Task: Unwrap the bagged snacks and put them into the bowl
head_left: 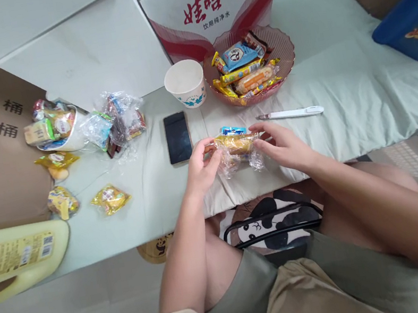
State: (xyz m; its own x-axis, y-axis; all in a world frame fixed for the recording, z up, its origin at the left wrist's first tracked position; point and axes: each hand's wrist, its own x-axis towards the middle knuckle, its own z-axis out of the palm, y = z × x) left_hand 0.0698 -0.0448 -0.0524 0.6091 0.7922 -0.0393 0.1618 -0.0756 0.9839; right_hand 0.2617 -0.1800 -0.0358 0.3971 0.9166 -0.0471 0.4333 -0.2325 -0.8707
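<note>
Between my hands is a small bundle of snacks in clear plastic film [236, 144], with yellow wrappers inside and loose film ends hanging towards me. My left hand [203, 167] grips its left end, thumb in front and fingers behind. At the right end, my right hand [283, 144] pinches the film with thumb and fingers. A blue-and-white packet [232, 130] shows just behind the bundle; I cannot tell whether it is part of it. To the left lies a black phone [178, 138], and behind my right hand a white utility knife [291, 114].
A pink glass bowl [285, 54] of wrapped snacks and a paper cup [184, 82] stand behind. At left are a tipped white cup [75, 127] spilling snacks, a film-wrapped bundle [125, 118], loose yellow packets [111, 198] and a yellow jug [52, 243]. Cartons [218, 3] line the back.
</note>
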